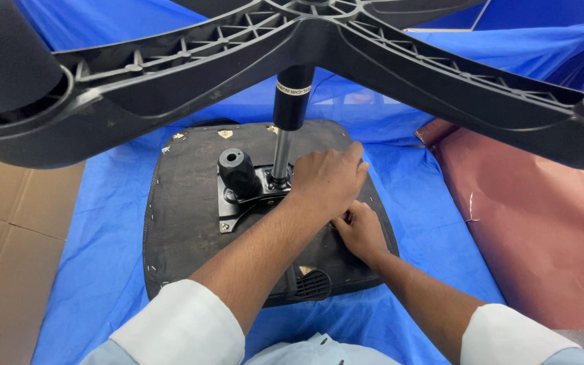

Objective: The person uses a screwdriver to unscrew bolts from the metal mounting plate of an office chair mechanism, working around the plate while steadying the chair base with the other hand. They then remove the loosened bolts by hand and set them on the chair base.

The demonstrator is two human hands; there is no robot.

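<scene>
Head view: both hands, left hand (329,179) and right hand (361,232), curl on the bracket (251,196) under the upturned seat (184,216). Whether either grips anything is unclear; best to brace the seat and work squarely.

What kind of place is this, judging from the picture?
Probably a workshop or assembly area for office chairs. An upturned chair seat lies on a blue plastic sheet, with its star base raised on the gas cylinder. Flattened cardboard and brown paper cover the surface around it.
</scene>
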